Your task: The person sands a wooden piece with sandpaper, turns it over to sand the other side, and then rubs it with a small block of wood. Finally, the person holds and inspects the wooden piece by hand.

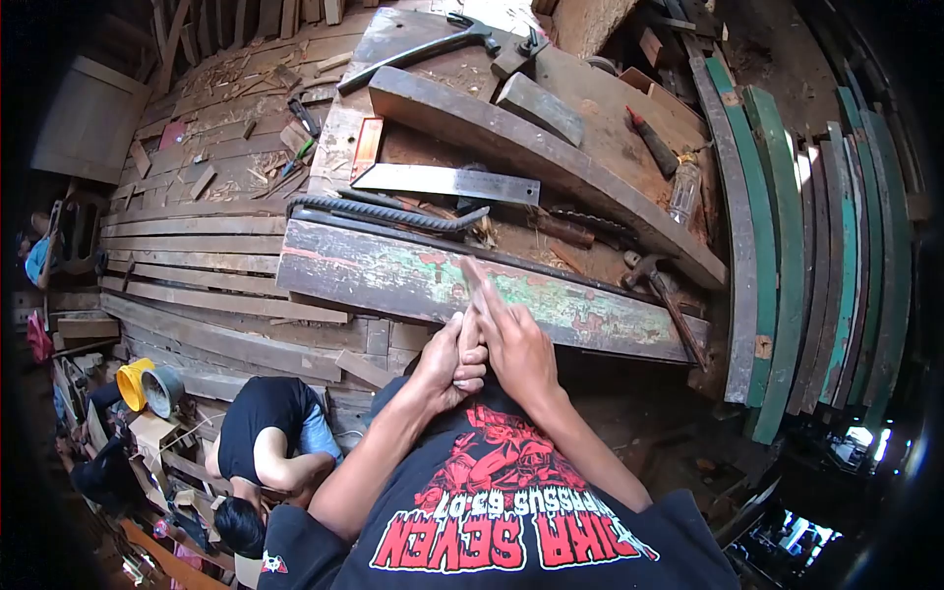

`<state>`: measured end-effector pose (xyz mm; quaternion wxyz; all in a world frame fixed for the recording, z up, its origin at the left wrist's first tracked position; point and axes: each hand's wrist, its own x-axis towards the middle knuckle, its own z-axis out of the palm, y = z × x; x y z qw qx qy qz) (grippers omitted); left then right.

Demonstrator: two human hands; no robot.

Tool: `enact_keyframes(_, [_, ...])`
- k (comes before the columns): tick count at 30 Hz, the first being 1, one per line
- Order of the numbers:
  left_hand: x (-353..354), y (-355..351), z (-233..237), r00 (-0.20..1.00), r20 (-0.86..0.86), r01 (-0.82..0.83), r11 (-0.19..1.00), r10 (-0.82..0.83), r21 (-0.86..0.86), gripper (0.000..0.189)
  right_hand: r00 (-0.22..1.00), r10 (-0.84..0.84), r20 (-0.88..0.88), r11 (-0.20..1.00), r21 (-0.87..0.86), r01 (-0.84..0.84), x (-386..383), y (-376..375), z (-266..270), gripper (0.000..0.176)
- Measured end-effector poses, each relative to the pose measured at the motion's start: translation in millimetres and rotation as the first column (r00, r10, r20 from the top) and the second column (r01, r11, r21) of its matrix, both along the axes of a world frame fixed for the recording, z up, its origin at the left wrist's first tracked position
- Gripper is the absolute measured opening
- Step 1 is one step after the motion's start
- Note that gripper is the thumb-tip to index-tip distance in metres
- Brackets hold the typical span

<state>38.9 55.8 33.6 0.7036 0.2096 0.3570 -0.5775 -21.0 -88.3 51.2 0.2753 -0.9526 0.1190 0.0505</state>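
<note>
I observe the left hand (452, 364) with fingers curled closed against the right hand (521, 349), whose fingers extend straight; I cannot tell whether anything is held between them. The long wooden beam with peeling green paint (393, 271) lies beyond the hands along the counter (413, 28), contact undetermined. I note the ribbed dark metal bar (393, 215) beside it, near the orange-handled steel square (447, 183).
</note>
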Motion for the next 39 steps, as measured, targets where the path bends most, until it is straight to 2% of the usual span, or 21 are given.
enact_keyframes(3, [-0.2,1.4,-2.9,0.997,0.069,0.038,0.999,-0.039,0.014,0.043,0.999,0.030,0.011,0.998,0.054,-0.031,-8.2,-0.9,12.9,0.054])
enact_keyframes(4, [-1.6,0.0,-3.1,0.997,0.069,0.035,0.999,-0.035,0.000,0.043,0.998,0.046,-0.038,0.993,0.111,-0.042,-15.6,1.1,27.3,0.053])
enact_keyframes(6, [-3.0,0.7,-1.7,1.000,0.022,0.019,0.999,-0.019,0.028,0.044,0.997,0.074,0.011,0.995,0.068,-0.074,-11.3,0.2,18.6,0.053])
enact_keyframes(8, [-0.6,7.1,-12.1,1.000,0.005,0.014,0.998,-0.013,-0.055,0.043,0.998,0.049,0.049,0.998,0.037,-0.051,2.1,-1.9,-3.9,0.055])
enact_keyframes(11, [3.1,5.1,-2.9,0.998,0.056,0.012,0.999,-0.010,-0.048,0.042,0.995,0.087,0.039,0.995,0.037,-0.089,-0.4,-1.4,10.9,0.056])
enact_keyframes(12, [2.7,5.1,-1.6,0.999,0.049,-0.003,0.998,0.006,-0.059,0.041,0.992,0.119,0.034,0.987,0.106,-0.122,-10.1,-0.4,21.2,0.055])
enact_keyframes(15, [0.5,6.8,-6.1,0.999,-0.028,-0.018,0.999,0.017,-0.045,0.036,0.990,0.135,0.037,0.986,0.093,-0.138,-12.0,-4.0,7.7,0.055])
enact_keyframes(16, [2.0,5.9,-5.0,0.999,-0.031,-0.014,0.998,0.012,-0.057,0.035,0.996,0.081,0.021,0.995,0.051,-0.082,-3.2,-5.9,0.0,0.060])
enact_keyframes(19, [3.4,5.7,-6.4,1.000,-0.010,-0.002,0.998,0.001,-0.068,0.037,0.997,0.072,0.020,0.997,0.040,-0.073,-4.4,-3.6,1.7,0.061])
enact_keyframes(20, [0.3,6.1,-8.3,1.000,0.005,-0.009,0.997,0.009,-0.072,0.038,0.993,0.109,0.038,0.987,0.115,-0.113,-14.5,-2.8,9.8,0.058])
enact_keyframes(23, [-2.0,4.2,-7.6,1.000,0.006,-0.007,0.999,0.007,-0.037,0.041,0.993,0.099,0.057,0.989,0.102,-0.104,-13.7,-4.4,6.0,0.055])
enact_keyframes(24, [-0.6,2.1,-2.8,1.000,0.003,-0.009,1.000,0.009,-0.025,0.041,0.997,0.074,0.020,0.997,0.029,-0.075,-2.3,-7.8,-0.5,0.058])
enact_keyframes(27, [0.7,2.0,-3.5,1.000,-0.017,-0.016,0.999,0.015,-0.031,0.040,0.999,0.042,0.031,0.999,-0.033,-0.041,4.9,-4.9,-2.7,0.059])
enact_keyframes(28, [-0.1,1.5,-3.2,1.000,0.000,-0.016,1.000,0.016,-0.025,0.040,0.993,0.071,0.098,0.995,0.056,-0.077,-8.9,-5.6,-1.4,0.059])
enact_keyframes(30, [-4.6,-0.1,-2.2,0.999,0.052,-0.004,1.000,0.003,0.003,0.040,0.987,0.109,0.121,0.988,0.093,-0.121,-12.5,-7.9,-1.6,0.060])
enact_keyframes(31, [-2.7,0.7,-4.5,1.000,-0.003,-0.015,1.000,0.015,-0.016,0.039,0.985,0.119,0.123,0.984,0.115,-0.133,-17.3,-6.0,-0.2,0.060])
enact_keyframes(32, [-2.4,0.5,-5.8,1.000,-0.011,-0.021,0.999,0.021,-0.029,0.040,0.993,0.093,0.073,0.993,0.066,-0.098,-7.6,-8.7,-4.3,0.061])
enact_keyframes(35, [-4.7,1.7,-5.3,0.998,-0.050,-0.044,0.998,0.042,-0.037,0.041,0.996,0.046,0.072,0.999,-0.010,-0.045,3.6,-6.8,-7.2,0.061])
enact_keyframes(39, [-9.0,-1.0,-5.9,0.996,-0.053,-0.070,0.997,0.072,0.022,0.041,0.993,0.101,0.067,0.987,0.117,-0.109,-26.1,-5.1,5.6,0.057])
